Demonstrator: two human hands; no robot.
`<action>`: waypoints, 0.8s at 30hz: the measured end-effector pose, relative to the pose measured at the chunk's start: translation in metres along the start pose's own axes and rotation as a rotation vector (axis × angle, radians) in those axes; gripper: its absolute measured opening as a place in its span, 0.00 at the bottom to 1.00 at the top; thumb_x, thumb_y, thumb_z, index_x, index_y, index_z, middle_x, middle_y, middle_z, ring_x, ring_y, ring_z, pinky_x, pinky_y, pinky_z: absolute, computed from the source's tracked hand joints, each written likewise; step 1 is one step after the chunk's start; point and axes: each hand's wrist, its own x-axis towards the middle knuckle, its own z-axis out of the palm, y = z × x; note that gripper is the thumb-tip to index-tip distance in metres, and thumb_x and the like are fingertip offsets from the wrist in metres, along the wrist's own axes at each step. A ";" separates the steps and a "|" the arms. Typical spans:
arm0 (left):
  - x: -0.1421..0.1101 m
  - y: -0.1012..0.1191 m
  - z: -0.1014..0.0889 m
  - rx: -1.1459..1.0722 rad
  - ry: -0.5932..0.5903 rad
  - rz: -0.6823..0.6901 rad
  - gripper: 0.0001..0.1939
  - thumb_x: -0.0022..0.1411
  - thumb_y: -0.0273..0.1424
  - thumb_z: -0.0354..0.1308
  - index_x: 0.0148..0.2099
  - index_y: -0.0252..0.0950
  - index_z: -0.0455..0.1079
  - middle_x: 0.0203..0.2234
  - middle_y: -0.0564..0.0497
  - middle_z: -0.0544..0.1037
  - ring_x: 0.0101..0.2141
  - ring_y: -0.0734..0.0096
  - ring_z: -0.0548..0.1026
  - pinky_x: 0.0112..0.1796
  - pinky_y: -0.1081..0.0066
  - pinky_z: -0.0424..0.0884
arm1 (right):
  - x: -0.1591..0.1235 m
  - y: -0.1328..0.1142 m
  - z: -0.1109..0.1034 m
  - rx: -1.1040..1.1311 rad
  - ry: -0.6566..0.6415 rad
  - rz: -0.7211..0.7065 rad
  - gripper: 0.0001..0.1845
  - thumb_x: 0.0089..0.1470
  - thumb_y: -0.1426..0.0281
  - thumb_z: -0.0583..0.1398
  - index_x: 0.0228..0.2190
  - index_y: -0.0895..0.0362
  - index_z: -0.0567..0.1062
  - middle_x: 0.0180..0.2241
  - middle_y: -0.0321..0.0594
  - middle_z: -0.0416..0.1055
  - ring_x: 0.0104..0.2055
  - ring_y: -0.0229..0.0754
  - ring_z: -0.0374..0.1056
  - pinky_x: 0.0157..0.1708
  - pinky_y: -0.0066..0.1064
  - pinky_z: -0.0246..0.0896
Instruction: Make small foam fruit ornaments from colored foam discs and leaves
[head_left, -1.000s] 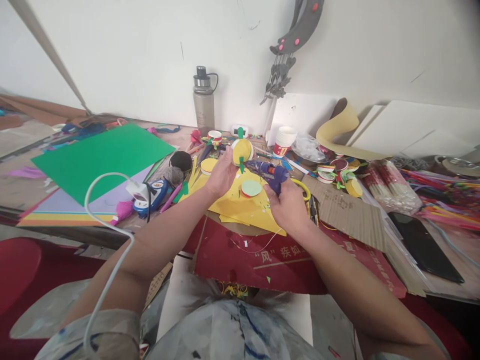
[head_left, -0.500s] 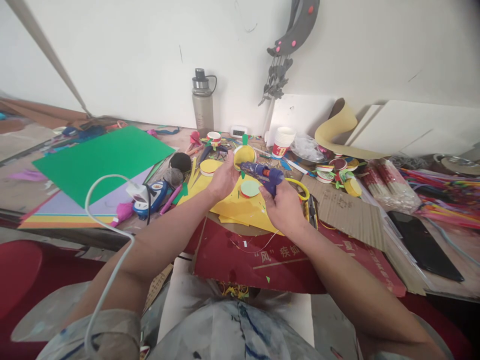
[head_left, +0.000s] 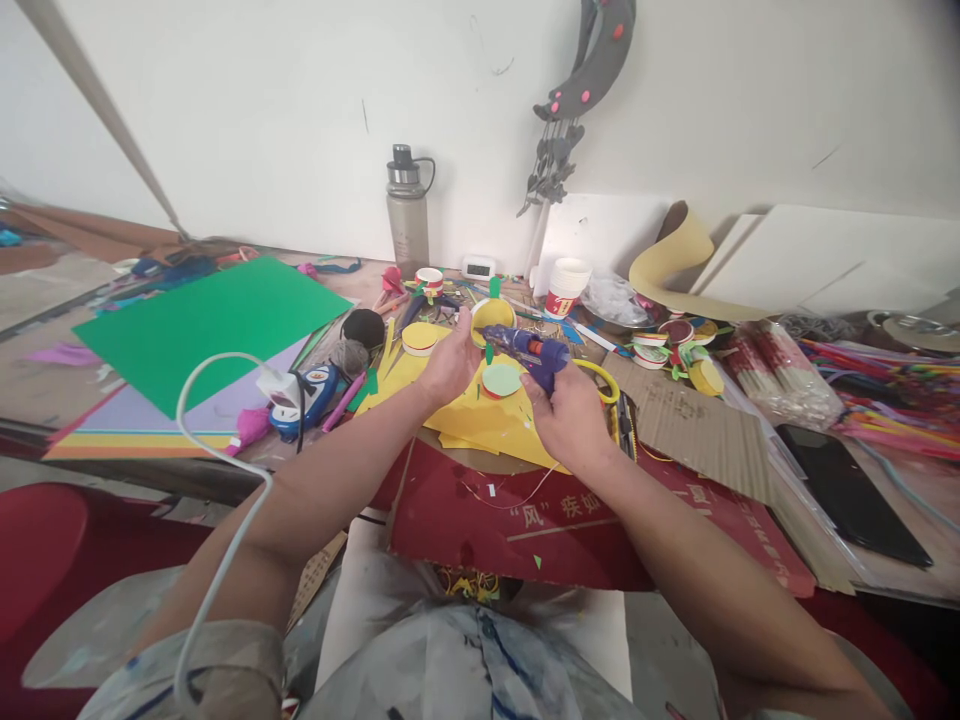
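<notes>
My left hand (head_left: 452,362) is closed on the side of a small yellow-lined paper cup piece (head_left: 496,314), which has green paper tabs at its top and bottom. Wrapped round a purple hot glue gun (head_left: 536,352) is my right hand (head_left: 568,405). The gun's nozzle points left, at the inside of the cup piece; whether it touches is too small to tell. Below them lies a pale green disc (head_left: 501,380) on yellow paper sheets (head_left: 480,432). A round piece with a yellow top (head_left: 420,337) sits left of my left hand.
A red cardboard sheet (head_left: 450,530) lies at the near edge. Behind stand a water bottle (head_left: 408,225) and stacked paper cups (head_left: 568,285). Green paper (head_left: 217,325) and a power strip (head_left: 306,400) with a white cable are left; a phone (head_left: 851,490) and corrugated cardboard (head_left: 690,425) are right.
The view has shifted slightly, so everything sits a little lower. Both hands keep their hold, with the glue gun's nozzle still at the cup piece.
</notes>
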 end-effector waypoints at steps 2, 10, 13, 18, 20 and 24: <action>0.000 -0.003 -0.001 0.020 -0.047 -0.042 0.29 0.75 0.50 0.52 0.66 0.38 0.71 0.45 0.46 0.86 0.59 0.59 0.79 0.63 0.59 0.70 | 0.001 0.001 -0.001 0.003 0.025 0.008 0.22 0.67 0.60 0.53 0.52 0.61 0.73 0.48 0.60 0.80 0.50 0.62 0.77 0.48 0.53 0.73; -0.008 -0.003 0.008 0.074 -0.026 -0.094 0.25 0.75 0.49 0.51 0.61 0.38 0.76 0.54 0.46 0.83 0.57 0.61 0.79 0.58 0.64 0.73 | 0.002 0.001 -0.004 -0.028 0.061 0.083 0.20 0.66 0.59 0.53 0.50 0.58 0.74 0.44 0.57 0.80 0.46 0.60 0.76 0.46 0.52 0.72; -0.007 -0.004 0.007 0.093 -0.015 -0.088 0.25 0.76 0.48 0.50 0.60 0.38 0.76 0.55 0.47 0.83 0.57 0.62 0.79 0.58 0.64 0.73 | 0.003 0.003 -0.006 -0.020 0.081 0.095 0.19 0.66 0.60 0.53 0.50 0.57 0.74 0.45 0.57 0.80 0.47 0.60 0.76 0.47 0.53 0.72; -0.004 -0.008 0.002 0.078 -0.066 -0.094 0.25 0.76 0.47 0.49 0.59 0.39 0.77 0.56 0.48 0.82 0.57 0.61 0.79 0.61 0.64 0.71 | 0.004 0.007 -0.006 -0.008 0.098 0.117 0.19 0.65 0.60 0.55 0.51 0.58 0.74 0.46 0.57 0.79 0.47 0.60 0.76 0.48 0.54 0.72; -0.004 -0.007 0.002 0.085 -0.043 -0.085 0.24 0.76 0.46 0.48 0.61 0.40 0.76 0.57 0.49 0.81 0.57 0.61 0.80 0.62 0.62 0.71 | 0.005 0.007 -0.007 -0.003 0.095 0.137 0.19 0.64 0.61 0.55 0.50 0.58 0.75 0.46 0.58 0.79 0.47 0.60 0.76 0.49 0.55 0.71; -0.006 -0.005 0.005 0.098 0.009 -0.065 0.23 0.78 0.42 0.46 0.65 0.45 0.73 0.60 0.52 0.79 0.55 0.63 0.80 0.63 0.61 0.70 | 0.007 0.006 -0.009 0.027 0.092 0.146 0.18 0.63 0.63 0.55 0.49 0.58 0.75 0.48 0.58 0.78 0.49 0.60 0.76 0.51 0.56 0.70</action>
